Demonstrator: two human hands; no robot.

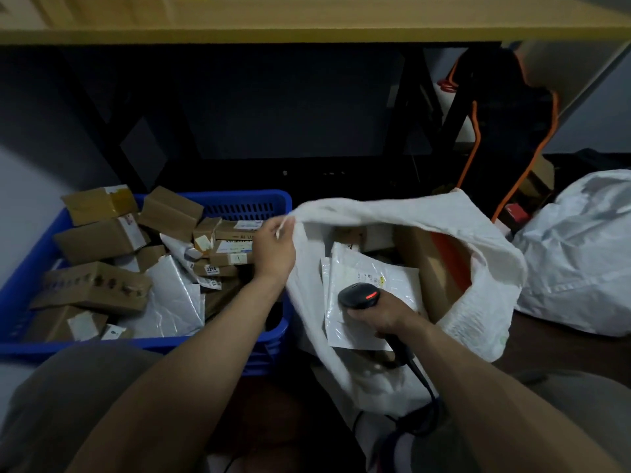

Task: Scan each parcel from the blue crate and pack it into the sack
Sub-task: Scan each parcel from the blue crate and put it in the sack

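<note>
1. A label (211,269) reading "2214" shows on one carton among the parcels (102,240) heaped in the blue crate (239,204); the other labels are too blurred to read.
2. The white sack (409,216) gapes just right of the crate, with a white mailer (368,268) and a cardboard box (433,268) inside. A second filled sack (580,254) sits further right, and a yellow shelf (307,32) runs overhead.
3. The left hand (273,249) pinches the sack's rim and holds it up. The right hand (379,314) grips a black scanner (358,295), its red light lit, over the mailer.
</note>
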